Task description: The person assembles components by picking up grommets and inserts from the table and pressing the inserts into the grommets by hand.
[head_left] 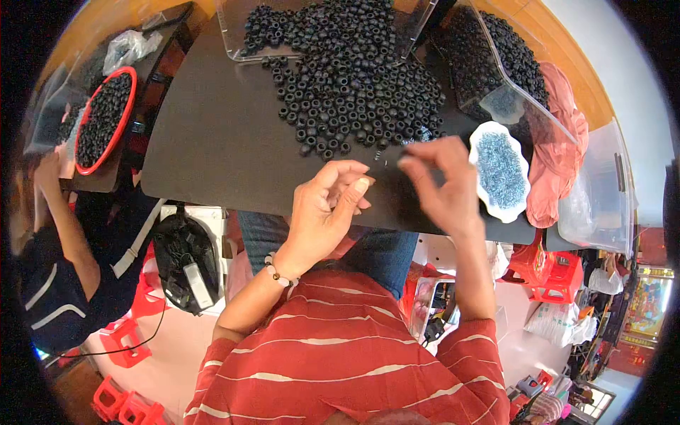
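Note:
My left hand is above the table's near edge, thumb and fingertips pressed together. Whatever may be between them is too small to make out. Off to its right, my right hand is smeared by motion, its thumb and forefinger pointing left, close to the white dish. A heap of black round pieces with holes spreads over the dark table beyond both hands. Tiny metal springs lie between the hands and the heap. The scalloped white dish holds many small bluish-silver pieces resembling springs.
A clear bin lies behind the heap; another clear bin of black pieces stands right, beside a pink cloth. At left, a co-worker's arm reaches toward a red-rimmed basket. Red stools stand below.

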Demonstrator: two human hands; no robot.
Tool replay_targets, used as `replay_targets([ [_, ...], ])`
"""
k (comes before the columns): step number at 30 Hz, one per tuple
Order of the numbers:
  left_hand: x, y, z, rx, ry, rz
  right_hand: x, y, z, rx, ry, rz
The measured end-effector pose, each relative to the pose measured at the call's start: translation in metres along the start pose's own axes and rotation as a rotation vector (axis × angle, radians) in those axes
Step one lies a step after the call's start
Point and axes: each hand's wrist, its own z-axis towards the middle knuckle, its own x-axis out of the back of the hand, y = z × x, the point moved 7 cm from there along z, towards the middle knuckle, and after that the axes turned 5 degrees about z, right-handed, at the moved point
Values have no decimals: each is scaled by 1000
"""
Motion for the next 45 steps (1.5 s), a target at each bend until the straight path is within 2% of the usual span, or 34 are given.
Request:
replay_targets([
  [1,3,1,-1,-8,13,-22,9,15,5,-65,72,-86],
  [4,24,18,-8,-188,123,313,32,47,26,-91,114,-345],
  [7,52,38,-11,-317,332,541,34,85,37,-161,30,-536],
  [10,65,34,-4,-220,362,677,22,111,43,-273,-105,-535],
  [11,68,32,-2,-174,363,699,21,111,44,-263,-81,-515],
  [12,65,31,0,-243,344,783,21,107,45,-254,-59,-496],
  [15,59,29,6,-224,321,909,21,85,43,-248,5,-442],
  [19,60,26,10,-177,324,907,4,41,34,-111,15,-238],
  [21,60,26,9,-191,335,900,-15,19,31,64,-49,-173],
  [25,62,25,8,-195,348,906,-47,-17,27,233,-144,-83],
  [37,61,21,6,-233,339,884,-74,-17,24,256,-175,-129],
  [45,60,25,0,-285,367,746,-53,-21,12,154,-72,105],
])
